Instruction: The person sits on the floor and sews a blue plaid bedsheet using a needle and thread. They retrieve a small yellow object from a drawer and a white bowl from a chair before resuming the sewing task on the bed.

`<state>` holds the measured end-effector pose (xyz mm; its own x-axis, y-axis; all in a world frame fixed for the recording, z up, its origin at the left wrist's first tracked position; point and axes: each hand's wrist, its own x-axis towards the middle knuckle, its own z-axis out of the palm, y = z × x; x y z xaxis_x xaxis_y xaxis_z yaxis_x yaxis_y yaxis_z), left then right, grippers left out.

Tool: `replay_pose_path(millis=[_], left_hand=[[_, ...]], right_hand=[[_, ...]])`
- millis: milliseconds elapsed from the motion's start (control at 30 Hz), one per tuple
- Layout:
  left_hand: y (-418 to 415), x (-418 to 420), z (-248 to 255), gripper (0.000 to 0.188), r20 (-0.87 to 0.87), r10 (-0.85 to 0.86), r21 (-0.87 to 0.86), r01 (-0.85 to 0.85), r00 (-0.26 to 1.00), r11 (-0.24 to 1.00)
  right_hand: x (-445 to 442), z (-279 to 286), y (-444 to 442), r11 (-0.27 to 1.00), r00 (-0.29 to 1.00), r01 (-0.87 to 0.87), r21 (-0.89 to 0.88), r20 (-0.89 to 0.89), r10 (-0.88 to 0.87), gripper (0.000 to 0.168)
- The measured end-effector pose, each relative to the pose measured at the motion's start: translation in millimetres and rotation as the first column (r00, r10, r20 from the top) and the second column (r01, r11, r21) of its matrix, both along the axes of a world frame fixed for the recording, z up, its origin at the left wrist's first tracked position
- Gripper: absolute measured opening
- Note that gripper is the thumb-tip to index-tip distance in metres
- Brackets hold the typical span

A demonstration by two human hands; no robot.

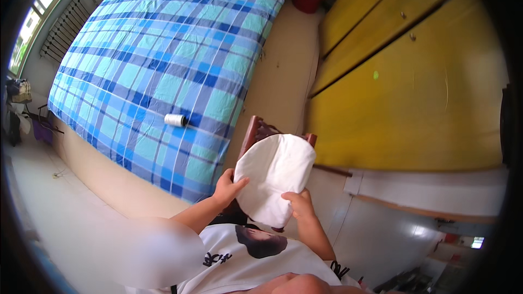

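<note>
A round white cloth cover [276, 175], possibly a padded seat cover, is held out flat in front of my body. My left hand [229, 190] grips its left edge, with the thumb on top and the fingers hidden below. At the lower right edge, my right hand [300, 204] pinches the cloth in the same way. Shallow creases run across the middle of the fabric. Behind and beneath it stands a reddish-brown wooden chair [248, 141], most of it covered by the cloth. On the bed to the left lies a white spool [175, 120], apparently of thread.
A bed with a blue plaid cover [163, 65] fills the left side. Yellow wardrobe doors [408, 102] stand to the right. Between them runs a strip of pale floor [282, 61], with a red bucket [306, 1] at its far end. A purple bag [43, 130] sits at far left.
</note>
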<state>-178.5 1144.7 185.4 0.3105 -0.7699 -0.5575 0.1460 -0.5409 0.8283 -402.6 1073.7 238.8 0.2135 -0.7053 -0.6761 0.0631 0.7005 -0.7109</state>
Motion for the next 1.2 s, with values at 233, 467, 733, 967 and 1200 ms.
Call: replay_pose_path(millis=[233, 467, 733, 967, 1200], left_hand=[[-137.1, 13.9, 27.4, 0.045, 0.081, -0.014, -0.010, 0.015, 0.997, 1.000], [-301.5, 29.2, 41.6, 0.043, 0.219, -0.057, 0.008, 0.057, 0.974, 0.998], [-452.9, 63.3, 1.8, 0.056, 0.344, 0.037, -0.099, -0.003, 0.938, 0.995], [-419.6, 145.6, -49.2, 0.039, 0.168, 0.272, 0.187, -0.302, 0.948, 0.935], [-356.7, 181.9, -68.6, 0.026, 0.474, 0.369, 0.524, -0.593, 0.799, 0.611]], right_hand=[[16.7, 11.3, -149.4, 0.998, 0.998, -0.053, -0.026, 0.020, 0.053, 0.053], [34.7, 14.3, -296.8, 0.999, 0.996, 0.022, -0.037, 0.084, -0.019, 0.055], [74.9, -47.6, -499.3, 0.997, 0.996, -0.065, 0.029, -0.052, 0.066, 0.045], [118.1, -104.9, -684.6, 0.989, 0.962, -0.130, 0.076, -0.232, 0.144, 0.043], [152.8, -125.9, -862.3, 0.920, 0.757, -0.358, 0.162, -0.526, 0.387, 0.050]])
